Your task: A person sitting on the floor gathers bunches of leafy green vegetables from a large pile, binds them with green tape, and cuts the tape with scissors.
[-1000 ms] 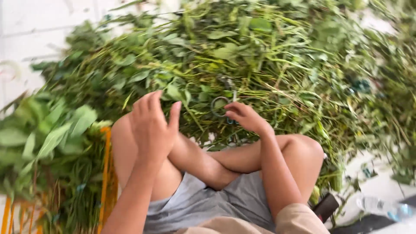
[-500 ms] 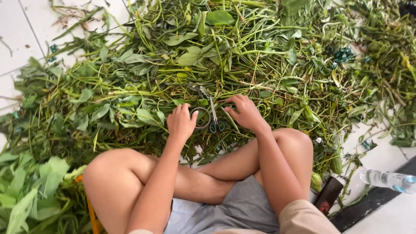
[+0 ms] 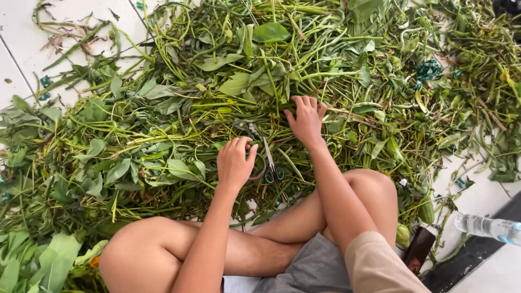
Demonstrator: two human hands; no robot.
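I sit cross-legged on a white tiled floor in front of a big heap of green stems and leaves [image 3: 228, 87]. A pair of scissors [image 3: 267, 163] with dark green loop handles lies on the greens close to my knees. My left hand [image 3: 235, 163] rests on the leaves right beside the scissors, its fingers curled at one handle loop; a firm grip does not show. Farther up, my right hand [image 3: 306, 119] presses flat into the stems with fingers spread, holding nothing that I can make out.
White floor tiles [image 3: 21, 38] show at the upper left. A clear plastic water bottle [image 3: 488, 228] lies at the lower right near a dark strip of floor. A small dark brown object [image 3: 419, 248] sits by my right knee. More leafy greens [image 3: 38, 260] pile at my lower left.
My view has swung up over the heap. My right hand left the scissors and reached farther into the stems. My left hand came off my knee and down to the scissors.
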